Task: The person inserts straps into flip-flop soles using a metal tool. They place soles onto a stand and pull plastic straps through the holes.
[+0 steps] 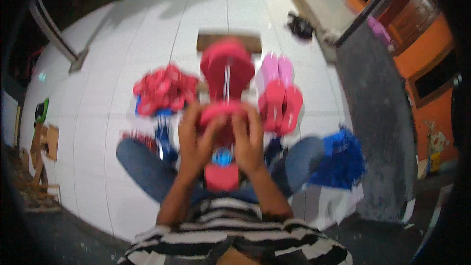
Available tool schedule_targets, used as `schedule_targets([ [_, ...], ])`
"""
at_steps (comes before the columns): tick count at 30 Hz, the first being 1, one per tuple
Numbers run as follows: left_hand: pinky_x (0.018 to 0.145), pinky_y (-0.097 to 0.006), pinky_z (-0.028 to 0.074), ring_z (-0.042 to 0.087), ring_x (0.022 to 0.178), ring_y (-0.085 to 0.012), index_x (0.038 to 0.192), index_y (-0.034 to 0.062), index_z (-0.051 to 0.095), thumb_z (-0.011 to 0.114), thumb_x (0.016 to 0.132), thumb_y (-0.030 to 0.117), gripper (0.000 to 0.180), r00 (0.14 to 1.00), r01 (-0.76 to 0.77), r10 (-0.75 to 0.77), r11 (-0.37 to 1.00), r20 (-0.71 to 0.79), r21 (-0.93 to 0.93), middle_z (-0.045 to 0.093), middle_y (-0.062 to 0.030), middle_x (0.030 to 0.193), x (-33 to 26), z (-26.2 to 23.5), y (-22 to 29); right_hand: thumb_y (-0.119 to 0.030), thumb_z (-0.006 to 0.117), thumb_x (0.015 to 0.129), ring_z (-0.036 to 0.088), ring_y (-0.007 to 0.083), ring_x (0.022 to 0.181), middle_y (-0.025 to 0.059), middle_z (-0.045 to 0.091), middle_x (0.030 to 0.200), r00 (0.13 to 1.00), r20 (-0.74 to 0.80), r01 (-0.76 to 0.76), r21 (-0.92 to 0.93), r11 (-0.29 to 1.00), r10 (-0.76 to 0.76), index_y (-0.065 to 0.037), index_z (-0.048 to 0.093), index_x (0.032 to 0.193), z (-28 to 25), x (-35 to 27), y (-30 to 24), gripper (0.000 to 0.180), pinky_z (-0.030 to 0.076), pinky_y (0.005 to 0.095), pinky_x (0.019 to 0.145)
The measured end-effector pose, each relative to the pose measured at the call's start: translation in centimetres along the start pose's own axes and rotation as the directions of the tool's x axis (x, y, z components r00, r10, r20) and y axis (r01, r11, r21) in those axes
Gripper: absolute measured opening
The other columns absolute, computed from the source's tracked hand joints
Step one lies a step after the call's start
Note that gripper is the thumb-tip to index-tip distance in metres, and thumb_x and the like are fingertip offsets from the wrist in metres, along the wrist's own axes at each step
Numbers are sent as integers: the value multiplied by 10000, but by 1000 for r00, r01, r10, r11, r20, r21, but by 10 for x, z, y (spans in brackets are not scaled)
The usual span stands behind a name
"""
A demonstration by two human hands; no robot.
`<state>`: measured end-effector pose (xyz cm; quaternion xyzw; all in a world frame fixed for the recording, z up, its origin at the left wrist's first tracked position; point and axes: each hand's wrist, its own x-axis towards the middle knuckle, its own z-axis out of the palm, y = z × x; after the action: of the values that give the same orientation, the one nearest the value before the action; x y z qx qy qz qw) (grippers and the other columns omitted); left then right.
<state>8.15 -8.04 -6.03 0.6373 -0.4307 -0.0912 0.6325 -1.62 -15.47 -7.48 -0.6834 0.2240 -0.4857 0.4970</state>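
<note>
My left hand (195,135) and my right hand (249,137) are closed on the two sides of a pinkish-red flip-flop sole (223,111), held in front of me. Motion blurs it, and the fingers hide part of its edges. Just beyond it, larger pinkish-red soles (216,64) lie on a low stand, with a thin shiny metal strip or rod (227,81) along the middle. A brown wooden piece (252,43) crosses the stand's far end. Between my wrists are a round blue object (222,156) and a red padded-looking block (222,176).
Left of the stand is a heap of red straps (167,88) on something blue. To the right lie red flip-flops (280,105) and lilac ones (277,68). A blue pile (338,159) sits by my right knee. A black bag-like item (300,26) lies farther off on white tiles.
</note>
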Motion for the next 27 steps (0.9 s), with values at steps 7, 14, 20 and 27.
schedule_targets([
  [7,733,-288,454,586,802,-196,1034,-3,605,707,803,72,263,995,90,-86,994,51,-67,598,-105,886,9,5,-19,-258,480,1002,507,148,987,70,554,1021,944,156,-317,180,931,291,-24,524,1139,-6,3,17,275,402,293,892],
  [14,765,-293,469,604,853,-196,1052,-10,599,689,828,67,254,999,-29,24,983,-28,-180,618,-115,939,35,14,-38,-284,472,1010,497,125,984,48,554,1013,982,66,-187,170,968,178,-43,525,1124,8,29,18,272,392,273,892],
  [20,761,-275,478,609,804,-168,1052,-11,603,682,837,73,244,992,124,-127,939,11,-321,634,-108,930,-1,12,-13,-299,483,1004,521,135,943,52,572,969,986,75,-161,181,970,149,-32,530,1122,-2,-4,10,296,423,286,861],
  [27,708,-320,469,593,772,-238,972,13,646,782,745,140,294,965,216,-212,976,153,-9,600,-114,829,-114,-9,-6,-297,641,901,543,289,993,153,556,1072,871,98,-487,45,872,482,12,511,1190,-38,-130,-4,443,408,416,921],
])
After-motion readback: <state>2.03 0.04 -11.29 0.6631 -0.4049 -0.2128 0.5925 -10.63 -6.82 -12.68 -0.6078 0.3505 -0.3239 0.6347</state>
